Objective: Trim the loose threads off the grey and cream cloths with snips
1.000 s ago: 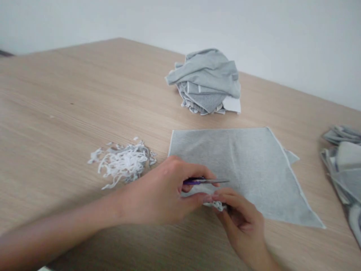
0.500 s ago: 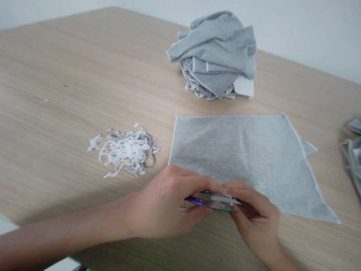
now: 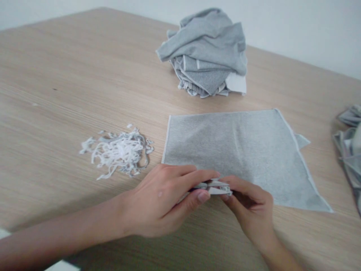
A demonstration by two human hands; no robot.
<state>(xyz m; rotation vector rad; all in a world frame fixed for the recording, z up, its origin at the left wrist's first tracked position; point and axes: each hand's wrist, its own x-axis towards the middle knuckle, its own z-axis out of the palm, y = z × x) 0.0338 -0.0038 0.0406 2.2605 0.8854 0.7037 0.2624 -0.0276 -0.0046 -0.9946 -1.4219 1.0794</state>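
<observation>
My left hand (image 3: 160, 201) is closed around a pair of small thread snips (image 3: 216, 190), its metal blades sticking out to the right. In the earlier frame their handle shows purple. The blade tips are at the fingers of my right hand (image 3: 252, 210), which pinch the near edge of a grey cloth piece (image 3: 242, 146). A bit of white-edged fabric shows between the blades. The cloth lies spread on the table beyond my hands, with pale stitched edges. My fingers hide its near border.
White and grey thread trimmings (image 3: 121, 150) lie heaped left of the cloth. A crumpled stack of grey fabric pieces (image 3: 208, 52) stands at the back of the wooden table (image 3: 70, 64). More grey fabric (image 3: 349, 146) is cut off at the right edge.
The snips have turned and drawn in at the right fingertips, their purple handle now mostly covered by my left hand. The whole view has shifted slightly.
</observation>
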